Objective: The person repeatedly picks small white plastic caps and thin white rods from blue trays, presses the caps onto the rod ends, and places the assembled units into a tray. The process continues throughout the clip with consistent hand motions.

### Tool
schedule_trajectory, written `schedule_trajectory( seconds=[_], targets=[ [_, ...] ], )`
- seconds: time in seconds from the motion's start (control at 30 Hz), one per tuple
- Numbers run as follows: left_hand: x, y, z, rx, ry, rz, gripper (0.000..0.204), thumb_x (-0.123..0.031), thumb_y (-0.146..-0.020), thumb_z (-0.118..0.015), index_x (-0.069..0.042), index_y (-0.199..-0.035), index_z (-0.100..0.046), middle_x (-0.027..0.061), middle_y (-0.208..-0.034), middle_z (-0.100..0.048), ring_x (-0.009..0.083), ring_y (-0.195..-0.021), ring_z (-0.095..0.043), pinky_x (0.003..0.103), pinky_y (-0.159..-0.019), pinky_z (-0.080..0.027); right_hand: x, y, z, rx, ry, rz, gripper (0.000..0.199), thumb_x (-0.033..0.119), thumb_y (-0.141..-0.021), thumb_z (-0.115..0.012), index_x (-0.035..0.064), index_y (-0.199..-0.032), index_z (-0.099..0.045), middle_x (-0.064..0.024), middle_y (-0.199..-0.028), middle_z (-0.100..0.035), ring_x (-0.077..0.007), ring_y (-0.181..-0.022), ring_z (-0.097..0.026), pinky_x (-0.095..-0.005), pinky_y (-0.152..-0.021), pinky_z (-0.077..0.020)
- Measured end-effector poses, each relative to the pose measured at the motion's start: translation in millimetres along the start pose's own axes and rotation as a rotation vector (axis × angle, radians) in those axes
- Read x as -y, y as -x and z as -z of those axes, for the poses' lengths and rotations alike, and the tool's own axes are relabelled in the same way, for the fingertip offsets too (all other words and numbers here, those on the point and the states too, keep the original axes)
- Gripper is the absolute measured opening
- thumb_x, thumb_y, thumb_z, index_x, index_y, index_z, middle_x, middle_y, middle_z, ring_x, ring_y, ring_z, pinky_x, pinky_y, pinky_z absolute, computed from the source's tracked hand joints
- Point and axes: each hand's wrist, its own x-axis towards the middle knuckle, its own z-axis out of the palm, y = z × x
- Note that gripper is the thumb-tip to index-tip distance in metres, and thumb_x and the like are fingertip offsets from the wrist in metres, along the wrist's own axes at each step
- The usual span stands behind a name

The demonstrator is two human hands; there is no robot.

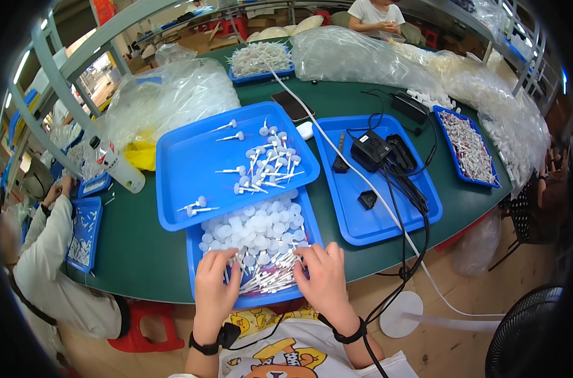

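Resting palm-down in the nearest blue tray (195, 252), both hands work in a heap of thin white tubes (270, 277). The left hand (215, 281) lies flat with fingers spread over the tubes at the tray's left side, grasping nothing that can be seen. The right hand (324, 277) sits at the tray's right side, fingers curled loosely down onto the tubes; whether it pinches any cannot be told. Just beyond the tubes, in the same tray, lies a pile of round white caps (255, 228).

A second, larger blue tray (185, 164) overlaps the far edge of the first and holds scattered assembled pieces (267, 165), each a cap with a tube standing out of it. To the right, a third blue tray (362, 223) carries a black power adapter (369, 150) and black cables (406, 183). All stand on a green surface (141, 258), with clear plastic bags (173, 94) farther off and a white bottle (117, 165) at the left. Another person's sleeve (53, 252) reaches toward a small blue tray at the far left.
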Motion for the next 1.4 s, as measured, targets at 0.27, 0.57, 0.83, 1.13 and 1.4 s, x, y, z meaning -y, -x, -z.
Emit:
schedule_trajectory(
  seconds=[0.27,0.57,0.83,1.13,1.4],
  targets=[
    [9.3,-3.4,-11.2,0.049,0.029,-0.089,0.020,-0.004,-0.086,-0.070,-0.002,-0.106,-0.067,0.0125,-0.092,-0.064,0.0321,-0.088,-0.061,0.040,-0.082,-0.047,-7.1,4.1,-3.8,-0.100,-0.072,-0.010,0.018,0.009,-0.082,-0.072,0.0057,-0.099,-0.067,-0.0072,-0.085,-0.058,-0.0299,-0.083,-0.049,-0.0414,-0.077,-0.0396],
    [9.7,0.8,-14.9,0.021,-0.070,-0.176,0.016,0.001,-0.086,-0.067,-0.001,-0.102,-0.068,0.0122,-0.092,-0.064,0.0318,-0.089,-0.060,0.040,-0.083,-0.047,9.6,119.5,-3.0,-0.503,-0.191,0.084,0.032,0.001,-0.080,-0.074,0.0011,-0.109,-0.064,-0.0090,-0.089,-0.063,-0.0301,-0.074,-0.056,-0.0411,-0.071,-0.0461],
    [10.0,2.0,-15.9,0.003,-0.071,-0.206,0.014,0.001,-0.086,-0.067,-0.001,-0.099,-0.068,0.0118,-0.092,-0.064,0.0309,-0.088,-0.060,0.040,-0.083,-0.046,-65.8,178.1,-87.4,0.446,0.145,0.095,0.027,0.011,-0.079,-0.064,0.0000,-0.104,-0.065,-0.0140,-0.113,-0.063,-0.0315,-0.108,-0.057,-0.0433,-0.094,-0.0456],
    [10.8,0.5,-14.1,0.023,-0.038,-0.184,0.014,0.000,-0.085,-0.067,-0.002,-0.099,-0.068,0.0115,-0.093,-0.064,0.0311,-0.090,-0.060,0.040,-0.084,-0.046,-114.7,160.1,-165.1,0.909,0.580,0.173,0.037,0.021,-0.092,-0.058,0.0058,-0.125,-0.068,-0.0093,-0.141,-0.058,-0.0294,-0.133,-0.050,-0.0449,-0.114,-0.0317],
    [17.0,5.0,-9.4,0.013,0.001,-0.206,0.014,-0.001,-0.084,-0.068,-0.002,-0.098,-0.068,0.0120,-0.095,-0.063,0.0317,-0.092,-0.060,0.041,-0.084,-0.046,-92.5,100.4,-33.5,0.343,0.344,0.110,0.031,0.009,-0.078,-0.065,0.0035,-0.107,-0.073,-0.0199,-0.108,-0.070,-0.0367,-0.106,-0.066,-0.0499,-0.101,-0.0450]
  ],
)
